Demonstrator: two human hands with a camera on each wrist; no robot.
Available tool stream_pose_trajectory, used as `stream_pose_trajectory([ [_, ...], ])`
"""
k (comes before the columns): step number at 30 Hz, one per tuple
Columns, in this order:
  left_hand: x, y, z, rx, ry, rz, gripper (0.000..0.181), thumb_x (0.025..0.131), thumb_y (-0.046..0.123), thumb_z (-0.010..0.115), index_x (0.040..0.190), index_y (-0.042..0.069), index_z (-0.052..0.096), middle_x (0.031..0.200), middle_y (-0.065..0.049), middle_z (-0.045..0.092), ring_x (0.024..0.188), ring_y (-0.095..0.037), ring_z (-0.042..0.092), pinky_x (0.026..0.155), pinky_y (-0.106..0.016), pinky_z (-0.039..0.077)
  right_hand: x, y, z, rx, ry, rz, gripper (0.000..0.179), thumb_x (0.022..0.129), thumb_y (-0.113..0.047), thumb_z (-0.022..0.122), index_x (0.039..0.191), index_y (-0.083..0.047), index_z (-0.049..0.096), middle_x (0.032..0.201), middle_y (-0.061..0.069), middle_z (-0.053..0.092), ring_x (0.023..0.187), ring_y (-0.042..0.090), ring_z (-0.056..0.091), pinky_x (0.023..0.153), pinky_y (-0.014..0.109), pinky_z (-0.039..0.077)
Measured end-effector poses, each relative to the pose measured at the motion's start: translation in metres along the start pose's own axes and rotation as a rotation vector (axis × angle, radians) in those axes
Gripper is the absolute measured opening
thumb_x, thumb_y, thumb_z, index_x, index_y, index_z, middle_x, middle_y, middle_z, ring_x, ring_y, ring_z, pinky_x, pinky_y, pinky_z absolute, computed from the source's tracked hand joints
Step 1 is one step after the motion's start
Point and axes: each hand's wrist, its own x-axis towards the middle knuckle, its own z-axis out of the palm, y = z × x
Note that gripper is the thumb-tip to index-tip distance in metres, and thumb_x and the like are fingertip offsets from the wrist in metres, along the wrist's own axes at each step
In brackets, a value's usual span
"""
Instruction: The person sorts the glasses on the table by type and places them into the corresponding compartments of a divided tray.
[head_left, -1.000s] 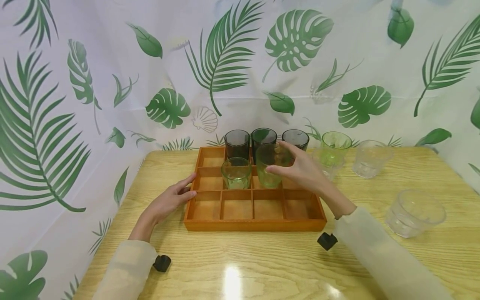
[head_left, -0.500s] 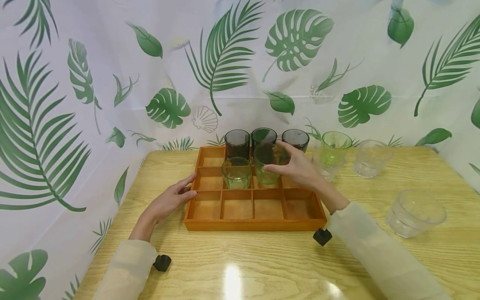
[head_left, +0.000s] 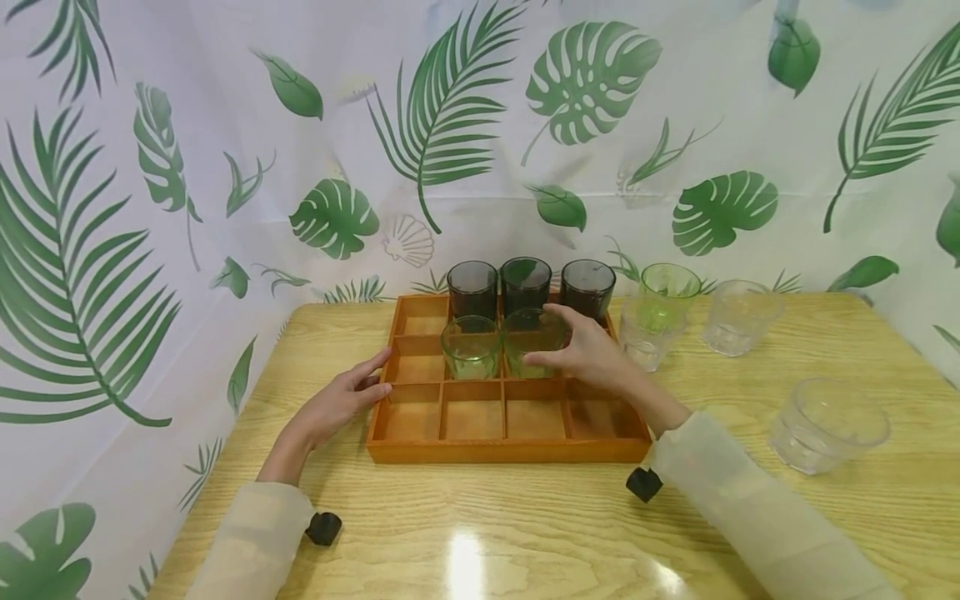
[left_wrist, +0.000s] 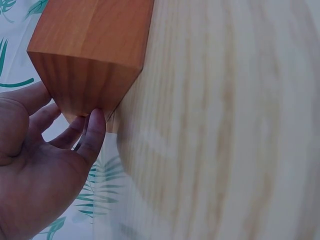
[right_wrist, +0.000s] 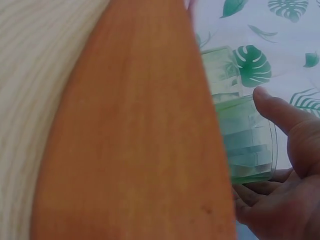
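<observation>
Low in the third compartment of the middle row of a wooden divided tray [head_left: 510, 452] stands a green-tinted glass [head_left: 525, 354]. My right hand [head_left: 588, 354] holds it from the right, thumb in front and fingers behind; the right wrist view also shows this glass [right_wrist: 247, 142] beside the thumb. To its left sits a second green-tinted glass [head_left: 471, 354]. My left hand [head_left: 337, 407] touches the tray's left side with fairly straight fingers, and the left wrist view shows its fingertips against the wooden wall [left_wrist: 90, 82].
Along the tray's back row stand three dark grey glasses [head_left: 472, 287]. Right of the tray are a bright green glass [head_left: 667, 296] and several clear glasses, one [head_left: 825, 429] near the right front. A leaf-patterned cloth [head_left: 450, 200] hangs behind the table.
The green glass in my right hand has moved down into its compartment and slightly left. My left hand stays against the tray.
</observation>
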Motion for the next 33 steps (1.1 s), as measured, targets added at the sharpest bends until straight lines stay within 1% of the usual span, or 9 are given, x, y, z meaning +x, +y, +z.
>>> stream_pose_trajectory([
  [4, 0.000, -0.001, 0.001, -0.003, 0.005, -0.005, 0.066, 0.111, 0.020, 0.051, 0.167, 0.016, 0.018, 0.172, -0.011, 0.011, 0.155, -0.041, 0.015, 0.122, -0.056, 0.022, 0.000, 0.003, 0.003, 0.012, -0.040, 0.027, 0.096, 0.089, -0.038, 0.084, 0.159, 0.001, 0.032, 0.161, 0.027, 0.034, 0.145, 0.047, 0.037, 0.113, 0.064, 0.035],
  [11, -0.001, -0.002, 0.003, -0.016, 0.012, -0.020, 0.066, 0.111, 0.020, 0.052, 0.167, 0.016, 0.018, 0.172, -0.009, 0.011, 0.155, -0.040, 0.014, 0.122, -0.056, 0.021, -0.001, 0.005, 0.005, 0.029, -0.076, 0.036, 0.102, 0.087, -0.037, 0.085, 0.161, 0.003, 0.026, 0.164, 0.029, 0.027, 0.148, 0.049, 0.029, 0.116, 0.065, 0.030],
  [13, -0.001, -0.002, 0.003, -0.013, 0.011, -0.023, 0.066, 0.111, 0.020, 0.052, 0.167, 0.017, 0.018, 0.172, -0.009, 0.011, 0.155, -0.041, 0.014, 0.122, -0.056, 0.021, -0.003, 0.005, 0.004, 0.032, -0.068, 0.025, 0.103, 0.087, -0.038, 0.085, 0.161, 0.002, 0.025, 0.164, 0.028, 0.027, 0.148, 0.048, 0.030, 0.115, 0.065, 0.031],
  [15, -0.001, -0.002, 0.003, -0.014, 0.009, -0.023, 0.067, 0.110, 0.021, 0.052, 0.167, 0.017, 0.018, 0.172, -0.010, 0.011, 0.155, -0.041, 0.013, 0.122, -0.056, 0.020, -0.006, 0.004, 0.002, 0.034, -0.045, 0.006, 0.100, 0.089, -0.038, 0.084, 0.161, 0.003, 0.027, 0.162, 0.027, 0.031, 0.144, 0.047, 0.038, 0.113, 0.064, 0.036],
  [20, -0.001, -0.002, 0.003, -0.012, 0.007, -0.019, 0.067, 0.110, 0.021, 0.053, 0.167, 0.017, 0.018, 0.172, -0.010, 0.010, 0.155, -0.041, 0.013, 0.122, -0.056, 0.021, -0.019, 0.001, -0.011, 0.050, 0.021, -0.034, 0.087, 0.094, -0.035, 0.078, 0.158, 0.003, 0.033, 0.152, 0.024, 0.048, 0.129, 0.043, 0.055, 0.104, 0.058, 0.048],
  [27, -0.001, -0.001, 0.002, -0.006, 0.012, -0.016, 0.066, 0.111, 0.019, 0.051, 0.167, 0.016, 0.018, 0.172, -0.010, 0.011, 0.155, -0.041, 0.014, 0.122, -0.056, 0.021, -0.040, 0.004, -0.042, 0.144, 0.047, -0.038, 0.077, 0.100, -0.026, 0.072, 0.158, 0.005, 0.031, 0.151, 0.025, 0.048, 0.135, 0.043, 0.050, 0.108, 0.056, 0.045],
  [29, -0.001, 0.000, 0.002, 0.000, 0.014, -0.016, 0.066, 0.111, 0.018, 0.051, 0.167, 0.016, 0.018, 0.172, -0.011, 0.011, 0.155, -0.042, 0.014, 0.122, -0.057, 0.021, -0.045, 0.007, -0.051, 0.148, 0.066, -0.042, 0.076, 0.101, -0.026, 0.071, 0.158, 0.005, 0.032, 0.149, 0.025, 0.050, 0.135, 0.043, 0.051, 0.106, 0.051, 0.047],
  [31, 0.000, 0.000, 0.001, -0.002, 0.012, -0.016, 0.066, 0.111, 0.018, 0.051, 0.167, 0.015, 0.018, 0.172, -0.011, 0.010, 0.155, -0.042, 0.014, 0.122, -0.057, 0.021, -0.050, 0.011, -0.060, 0.123, 0.089, -0.034, 0.075, 0.101, -0.028, 0.070, 0.159, 0.002, 0.033, 0.149, 0.024, 0.051, 0.132, 0.043, 0.053, 0.102, 0.040, 0.050],
  [33, 0.000, 0.000, 0.001, -0.002, 0.010, -0.016, 0.066, 0.111, 0.019, 0.051, 0.167, 0.015, 0.017, 0.172, -0.011, 0.010, 0.155, -0.042, 0.014, 0.122, -0.057, 0.021, -0.054, 0.016, -0.069, 0.102, 0.111, -0.024, 0.075, 0.102, -0.031, 0.069, 0.160, 0.000, 0.033, 0.148, 0.024, 0.052, 0.130, 0.043, 0.054, 0.095, 0.028, 0.051],
])
